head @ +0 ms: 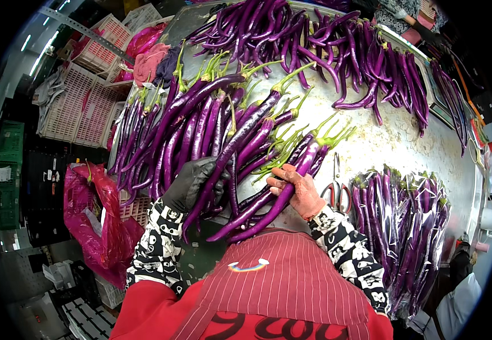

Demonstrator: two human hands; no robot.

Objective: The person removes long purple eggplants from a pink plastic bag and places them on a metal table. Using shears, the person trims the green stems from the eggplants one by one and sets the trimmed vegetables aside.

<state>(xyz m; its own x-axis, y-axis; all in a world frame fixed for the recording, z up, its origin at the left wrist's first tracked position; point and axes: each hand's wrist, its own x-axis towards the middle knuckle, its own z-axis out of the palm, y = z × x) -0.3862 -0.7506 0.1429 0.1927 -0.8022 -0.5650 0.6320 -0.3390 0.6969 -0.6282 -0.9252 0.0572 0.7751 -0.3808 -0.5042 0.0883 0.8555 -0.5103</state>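
My left hand (188, 183), in a black glove, is curled around the lower part of a long purple eggplant (250, 123) that lies slantwise over a heap of others. My right hand (307, 197), in a worn pinkish glove, grips a long eggplant (309, 156) near its upper end; its green stem points away from me. More eggplants lie against and under that hand, and its hold on each is partly hidden. The loose heap (190, 134) spreads ahead and to the left, stems mostly facing away. Scissors (346, 199) with red and black handles lie just right of my right hand.
Clear-bagged eggplants (399, 225) lie at the right of the metal table (369, 146). Further rows (356, 55) line its far side. A scale (441, 111) stands far right. Crates (88, 108) and a pink plastic bag (90, 229) are left. Another person's arm (407, 19) shows beyond.
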